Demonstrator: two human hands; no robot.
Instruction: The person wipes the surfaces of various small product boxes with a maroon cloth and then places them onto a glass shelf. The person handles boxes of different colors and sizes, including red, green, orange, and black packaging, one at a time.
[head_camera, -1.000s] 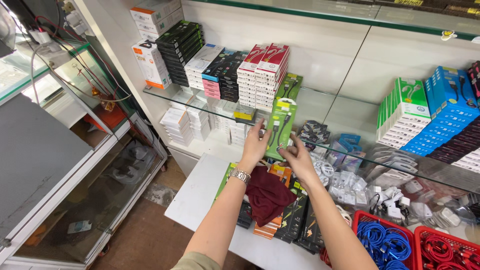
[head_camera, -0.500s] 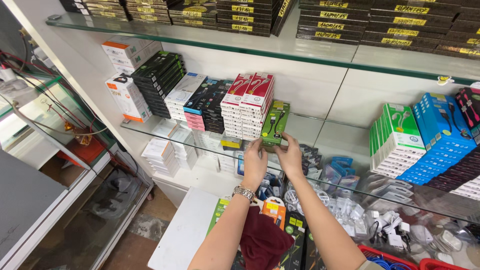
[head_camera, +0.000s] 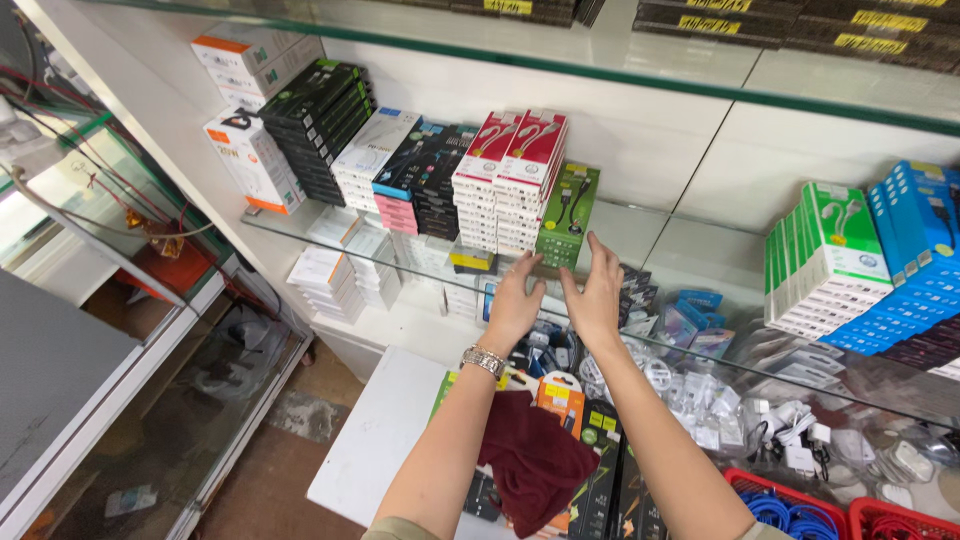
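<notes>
Below the green boxes (head_camera: 567, 215) on the glass shelf (head_camera: 640, 225), left hand (head_camera: 515, 300) and right hand (head_camera: 595, 292) hovered released, grasping nothing.

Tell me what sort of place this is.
Most likely a small shop for phone accessories. Glass shelves carry stacked cable boxes, loose white chargers lie below, and both empty hands, left hand and right hand, reach toward a green box.
</notes>
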